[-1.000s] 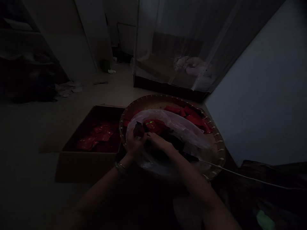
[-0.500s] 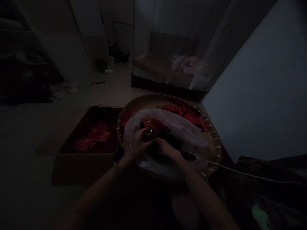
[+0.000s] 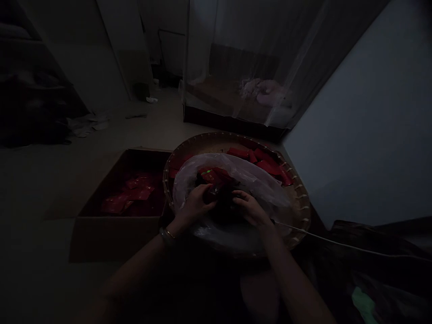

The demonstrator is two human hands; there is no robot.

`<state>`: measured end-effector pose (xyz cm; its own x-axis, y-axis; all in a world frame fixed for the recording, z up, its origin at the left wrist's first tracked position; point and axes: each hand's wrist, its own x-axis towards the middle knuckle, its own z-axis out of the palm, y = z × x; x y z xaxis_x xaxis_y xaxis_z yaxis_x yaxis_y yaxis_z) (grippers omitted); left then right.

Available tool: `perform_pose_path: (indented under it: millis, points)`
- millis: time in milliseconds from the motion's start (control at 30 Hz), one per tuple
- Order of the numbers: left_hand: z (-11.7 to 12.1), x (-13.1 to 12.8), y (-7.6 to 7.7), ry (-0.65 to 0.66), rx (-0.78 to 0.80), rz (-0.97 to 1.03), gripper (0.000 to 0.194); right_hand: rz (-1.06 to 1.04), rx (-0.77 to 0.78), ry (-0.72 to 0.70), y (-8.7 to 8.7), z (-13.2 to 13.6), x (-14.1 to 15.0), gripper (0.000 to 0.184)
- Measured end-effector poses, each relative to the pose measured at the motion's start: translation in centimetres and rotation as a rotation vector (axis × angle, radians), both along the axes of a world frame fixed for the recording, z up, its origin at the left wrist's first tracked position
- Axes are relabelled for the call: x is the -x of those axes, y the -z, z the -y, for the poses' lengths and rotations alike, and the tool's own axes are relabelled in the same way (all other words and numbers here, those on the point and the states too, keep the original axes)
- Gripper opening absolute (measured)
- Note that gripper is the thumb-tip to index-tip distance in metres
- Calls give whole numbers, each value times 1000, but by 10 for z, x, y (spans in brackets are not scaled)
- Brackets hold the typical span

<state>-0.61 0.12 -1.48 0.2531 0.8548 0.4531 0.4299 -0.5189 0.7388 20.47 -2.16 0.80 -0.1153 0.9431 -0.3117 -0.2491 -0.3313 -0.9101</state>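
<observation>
The room is very dim. A round woven basket tray [image 3: 300, 198] lies in front of me with red packets [image 3: 266, 164] along its far side and a clear plastic bag [image 3: 259, 182] spread over its middle. Inside the bag's mouth lie more red packets [image 3: 214, 174]. My left hand [image 3: 194, 207], with a bangle at the wrist, has its fingers curled on a dark item [image 3: 219, 195] in the bag. My right hand [image 3: 251, 209] rests just right of it with fingers bent onto the same dark heap. What exactly each hand grips is too dark to tell.
An open cardboard box [image 3: 101, 234] with red packets [image 3: 128, 198] stands left of the tray. A white cord [image 3: 337, 243] runs from the tray to the right. A netted bed [image 3: 243, 90] stands behind. A pale wall [image 3: 364, 135] is on the right, and litter [image 3: 87, 126] lies far left.
My right hand has shifted slightly right, away from my left hand. The left hand stays on the dark item in the bag. The view has barely moved.
</observation>
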Motion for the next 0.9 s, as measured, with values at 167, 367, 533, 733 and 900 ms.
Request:
perform_pose_path:
  millis: [167, 367, 533, 733, 900]
  points:
    - [-1, -1, 2, 18, -20, -62, 51, -27, -21, 26, 2, 4, -1, 45]
    - [-3, -3, 3, 25, 2, -126, 53, 303, -162, 43, -5, 5, -5, 42]
    - [-2, -4, 2, 32, 15, -140, 51, 461, -200, 35, -13, 3, -8, 37]
    - [-2, -4, 2, 26, 8, -142, 50, 368, -172, 58, -9, 1, -1, 36]
    - [-2, -4, 2, 26, 10, -175, 51, 168, -135, 73, -18, 1, -1, 44]
